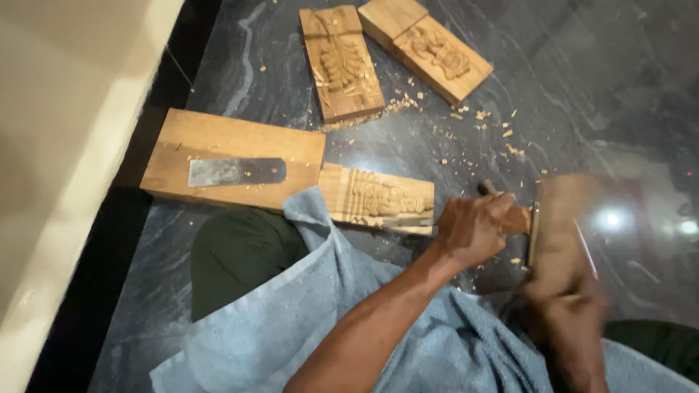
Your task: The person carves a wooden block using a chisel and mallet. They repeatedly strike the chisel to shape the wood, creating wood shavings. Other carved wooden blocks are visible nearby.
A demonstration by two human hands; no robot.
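1. The left hand [473,229] has its fingers closed round a chisel [513,218]; its blade runs left onto the carved block [378,200], which lies on the floor [597,87] against the blue towel [328,306] over the knee. A firm wrap like this suits the cut
2. The right hand [568,306] is blurred; its fingers look closed on a wooden mallet [561,233] just beside the chisel's butt. Square, short blows would likely serve better than heavy ones
3. The edge sits at the block's near side, beside the relief; a low tool angle seems wise so it lifts chips, not gouges
4. The block rests loose; pressing it against the knee should stop sliding
5. Two more carved blocks [342,62] [429,47] lie well apart, among chips [480,124]
6. A plank [233,142] bearing a flat blade [237,171] touches the block's left end
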